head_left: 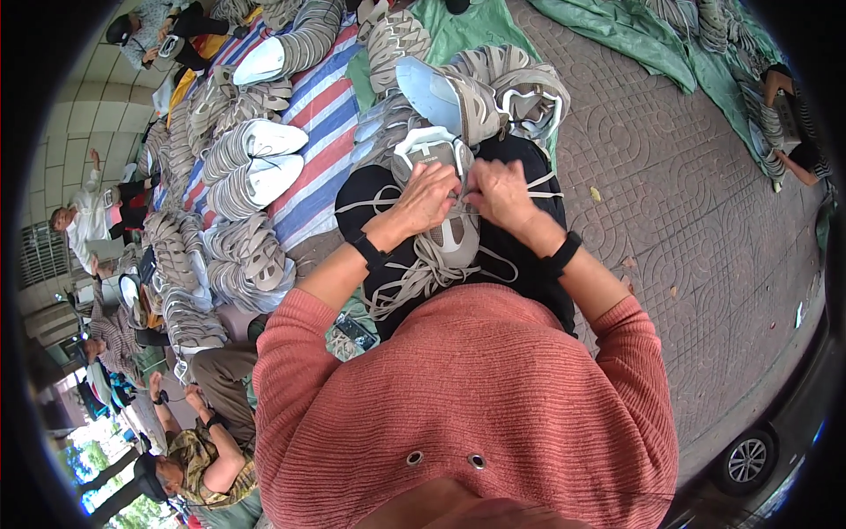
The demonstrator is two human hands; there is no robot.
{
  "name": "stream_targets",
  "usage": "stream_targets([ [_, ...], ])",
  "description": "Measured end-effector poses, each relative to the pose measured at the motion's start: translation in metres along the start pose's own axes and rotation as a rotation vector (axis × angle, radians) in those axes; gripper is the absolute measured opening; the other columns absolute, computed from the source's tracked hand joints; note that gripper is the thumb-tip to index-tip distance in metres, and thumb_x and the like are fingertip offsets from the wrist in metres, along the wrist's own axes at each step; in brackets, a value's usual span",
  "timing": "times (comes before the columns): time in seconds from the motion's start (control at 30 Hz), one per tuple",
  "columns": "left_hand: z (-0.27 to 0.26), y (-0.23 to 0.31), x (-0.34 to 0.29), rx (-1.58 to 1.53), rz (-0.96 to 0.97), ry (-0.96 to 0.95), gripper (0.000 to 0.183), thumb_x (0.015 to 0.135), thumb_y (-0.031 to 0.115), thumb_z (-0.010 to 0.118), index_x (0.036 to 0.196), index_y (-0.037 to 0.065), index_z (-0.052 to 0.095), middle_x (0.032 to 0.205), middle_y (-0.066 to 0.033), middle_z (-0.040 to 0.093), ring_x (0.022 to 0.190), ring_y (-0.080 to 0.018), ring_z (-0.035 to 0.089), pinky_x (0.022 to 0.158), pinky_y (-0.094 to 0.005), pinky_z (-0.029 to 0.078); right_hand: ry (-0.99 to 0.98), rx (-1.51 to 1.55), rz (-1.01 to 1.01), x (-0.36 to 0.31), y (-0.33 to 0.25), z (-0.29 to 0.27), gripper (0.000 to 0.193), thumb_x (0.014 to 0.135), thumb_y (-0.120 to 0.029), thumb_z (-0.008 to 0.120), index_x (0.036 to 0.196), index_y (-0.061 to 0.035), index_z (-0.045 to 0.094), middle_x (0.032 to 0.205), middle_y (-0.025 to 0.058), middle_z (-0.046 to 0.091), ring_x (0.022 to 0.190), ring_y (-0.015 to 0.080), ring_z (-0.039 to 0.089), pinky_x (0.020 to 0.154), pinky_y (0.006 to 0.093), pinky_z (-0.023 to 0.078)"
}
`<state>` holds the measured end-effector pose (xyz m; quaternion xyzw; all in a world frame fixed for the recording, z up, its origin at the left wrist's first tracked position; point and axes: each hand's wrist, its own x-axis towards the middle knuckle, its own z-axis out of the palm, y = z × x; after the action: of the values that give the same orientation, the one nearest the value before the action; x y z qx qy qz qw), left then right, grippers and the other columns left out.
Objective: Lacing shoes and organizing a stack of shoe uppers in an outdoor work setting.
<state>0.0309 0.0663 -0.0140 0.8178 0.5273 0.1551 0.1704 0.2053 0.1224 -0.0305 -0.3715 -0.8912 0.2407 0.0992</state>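
In the middle of the frame, a little above centre, we hold a beige shoe (449, 189) on our lap, its white toe pointing up the frame and its heel toward our body. Our left hand (427, 198) lies curled over the left side of the shoe, fingers bent down onto its top, and our right hand (500, 191) sits just beside it on the right, fingers pinched shut on a pale lace (539, 185) that runs off to the right. Both hands touch near the shoe's tongue. Each wrist carries a black band (367, 250). A loose bundle of laces (414, 278) hangs below the shoe across our dark trousers. Just above the shoe a pile of finished shoes (480, 84) rests on a green sheet (467, 31). More rows of shoes (251, 163) cover a striped sheet (322, 119) in the upper left. Patterned paving (670, 176) fills the right side.
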Motion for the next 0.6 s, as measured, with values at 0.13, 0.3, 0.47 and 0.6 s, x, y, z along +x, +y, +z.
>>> stream_targets([
  [0.13,0.003,-0.001,0.004,-0.001,0.016,0.021,0.010,0.067,0.003,0.062,0.074,0.006,0.056,0.079,-0.0062,0.050,0.083,-0.0226,0.048,0.077,-0.0351,0.031,0.201,-0.081,-0.318,0.013,0.023,-0.014,0.059,0.069,-0.039,0.070,0.117,-0.0161,0.046,0.101,0.0055,0.049,0.092,0.0225,0.052,0.075,0.0380,0.037],
  [0.3,-0.008,-0.007,-0.001,0.187,0.244,0.129,0.012,0.067,0.006,0.062,0.071,0.007,0.052,0.075,-0.0074,0.049,0.075,-0.0242,0.049,0.070,-0.0354,0.035,0.166,-0.104,-0.478,0.014,0.026,-0.008,0.046,0.075,-0.045,0.062,0.113,-0.0213,0.050,0.100,0.0066,0.046,0.092,0.0229,0.051,0.077,0.0378,0.037],
  [0.47,-0.096,-0.067,-0.035,0.368,0.071,0.509,0.015,0.065,0.008,0.065,0.075,0.010,0.053,0.074,-0.0063,0.052,0.071,-0.0248,0.051,0.065,-0.0367,0.040,0.059,-0.020,-0.460,0.010,0.016,-0.021,0.023,0.083,-0.035,0.058,0.099,-0.0180,0.056,0.097,0.0083,0.046,0.094,0.0250,0.052,0.079,0.0416,0.037],
  [0.6,-0.256,-0.145,-0.135,0.845,-0.443,0.873,0.014,0.069,0.015,0.070,0.079,0.009,0.061,0.077,-0.0066,0.058,0.073,-0.0252,0.057,0.067,-0.0362,0.045,0.005,0.066,-0.425,0.005,0.020,-0.023,0.015,0.086,-0.025,0.055,0.098,-0.0160,0.057,0.097,0.0091,0.047,0.092,0.0260,0.053,0.080,0.0412,0.037],
])
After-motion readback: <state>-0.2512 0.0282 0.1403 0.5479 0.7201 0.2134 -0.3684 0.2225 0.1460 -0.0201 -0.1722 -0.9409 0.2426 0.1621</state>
